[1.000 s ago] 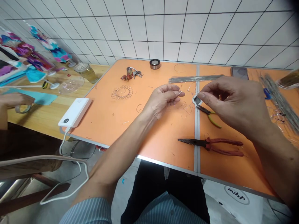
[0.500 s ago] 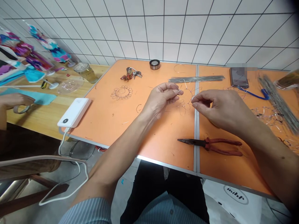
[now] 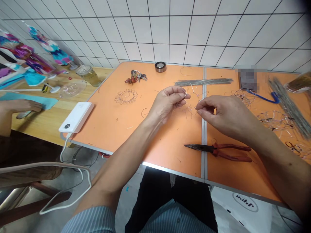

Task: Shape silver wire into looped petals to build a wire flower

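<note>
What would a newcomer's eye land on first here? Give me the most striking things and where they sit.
The two bare hands come first: the left hand pinches looped thin wire near the middle of the orange table, with the right hand close beside it. Next comes a flower-shaped wire coil, lying on the table to their left. The red-handled pliers also stand out, lying below the right hand near the table's front edge.

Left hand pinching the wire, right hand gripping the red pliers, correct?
Not quite: the right hand isn't gripping the red pliers; they lie on the table below it, as the head view shows. The left hand pinching the wire stands.
</note>
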{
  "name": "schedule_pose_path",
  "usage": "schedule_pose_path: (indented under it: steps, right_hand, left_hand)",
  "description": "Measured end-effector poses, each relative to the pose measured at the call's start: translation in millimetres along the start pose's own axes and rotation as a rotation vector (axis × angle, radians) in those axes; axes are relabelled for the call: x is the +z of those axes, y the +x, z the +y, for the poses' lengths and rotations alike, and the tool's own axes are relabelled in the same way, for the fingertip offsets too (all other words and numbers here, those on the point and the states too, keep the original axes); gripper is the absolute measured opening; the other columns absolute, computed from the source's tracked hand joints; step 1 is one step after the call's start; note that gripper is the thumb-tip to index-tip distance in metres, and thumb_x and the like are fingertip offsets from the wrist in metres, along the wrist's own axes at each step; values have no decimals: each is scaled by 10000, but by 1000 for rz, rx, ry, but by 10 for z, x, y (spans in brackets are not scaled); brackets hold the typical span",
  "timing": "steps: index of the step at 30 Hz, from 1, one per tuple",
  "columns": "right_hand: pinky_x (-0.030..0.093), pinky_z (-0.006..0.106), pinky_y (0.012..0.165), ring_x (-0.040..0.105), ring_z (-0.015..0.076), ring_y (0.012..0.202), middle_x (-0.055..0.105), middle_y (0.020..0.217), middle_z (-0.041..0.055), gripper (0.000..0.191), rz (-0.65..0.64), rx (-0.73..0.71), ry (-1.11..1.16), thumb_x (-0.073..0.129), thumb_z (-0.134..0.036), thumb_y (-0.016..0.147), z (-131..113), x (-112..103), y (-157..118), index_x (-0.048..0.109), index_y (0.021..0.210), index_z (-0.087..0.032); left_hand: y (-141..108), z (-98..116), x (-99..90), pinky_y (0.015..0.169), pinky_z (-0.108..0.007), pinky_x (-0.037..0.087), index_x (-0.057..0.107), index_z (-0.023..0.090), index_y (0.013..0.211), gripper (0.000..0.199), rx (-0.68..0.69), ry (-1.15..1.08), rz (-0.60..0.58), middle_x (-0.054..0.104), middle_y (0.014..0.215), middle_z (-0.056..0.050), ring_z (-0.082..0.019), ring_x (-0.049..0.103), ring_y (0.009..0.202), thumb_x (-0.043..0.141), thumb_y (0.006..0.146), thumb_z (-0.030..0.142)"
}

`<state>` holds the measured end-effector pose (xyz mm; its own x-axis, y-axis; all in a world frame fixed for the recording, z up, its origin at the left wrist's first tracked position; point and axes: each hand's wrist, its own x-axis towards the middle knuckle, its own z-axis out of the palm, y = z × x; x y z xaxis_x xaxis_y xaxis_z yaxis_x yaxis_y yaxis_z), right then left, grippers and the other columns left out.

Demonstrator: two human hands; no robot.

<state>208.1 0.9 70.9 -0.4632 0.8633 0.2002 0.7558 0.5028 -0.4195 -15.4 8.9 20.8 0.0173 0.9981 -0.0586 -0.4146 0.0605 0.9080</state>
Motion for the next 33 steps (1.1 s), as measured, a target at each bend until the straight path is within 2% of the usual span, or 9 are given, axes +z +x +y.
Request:
schedule_pose_path:
  steps: [8, 13, 18, 27, 33]
  right_hand:
    - [413, 350, 611, 663, 216, 641, 756, 719, -26, 118, 16, -45, 65, 747, -274, 942, 42, 5, -7, 829, 872, -324]
    - [450, 355, 615, 692, 220, 649, 761, 737, -35, 108, -55, -25, 92, 754, -270, 942, 46, -21, -1, 840, 918, -330]
    - [481, 350, 613, 705, 215, 649, 767, 740, -39, 127, -89, -22, 110, 749, -249, 924, 51, -29, 11, 845, 956, -326]
    - [492, 359, 604, 718, 225, 660, 768, 746, -30, 125, -62, 15, 143, 746, -226, 910, 38, -22, 1, 827, 917, -320]
    - [493, 360, 597, 702, 221, 645, 759, 736, -24, 59, -32, 20, 158, 778, -288, 942, 85, -5, -1, 832, 936, -312]
  left_hand:
    - [3, 24, -6, 808, -236, 604, 721, 187, 919, 179, -27, -11, -2, 842, 928, -27, -93, 762, 754, 897, 912, 215]
    - [12, 43, -35, 870, -245, 619, 731, 190, 919, 197, 2, -6, -3, 838, 942, -22, -108, 794, 834, 925, 884, 198]
    - [14, 67, -51, 840, -232, 605, 741, 192, 926, 198, 0, 7, 6, 837, 945, -21, -108, 796, 846, 933, 875, 198]
    - [17, 54, -68, 853, -245, 594, 755, 189, 907, 181, 45, 45, -23, 820, 934, -23, -117, 777, 871, 928, 861, 218]
    - [7, 65, -58, 905, -253, 586, 779, 191, 869, 190, 76, 122, 13, 811, 936, -26, -122, 756, 900, 956, 858, 259]
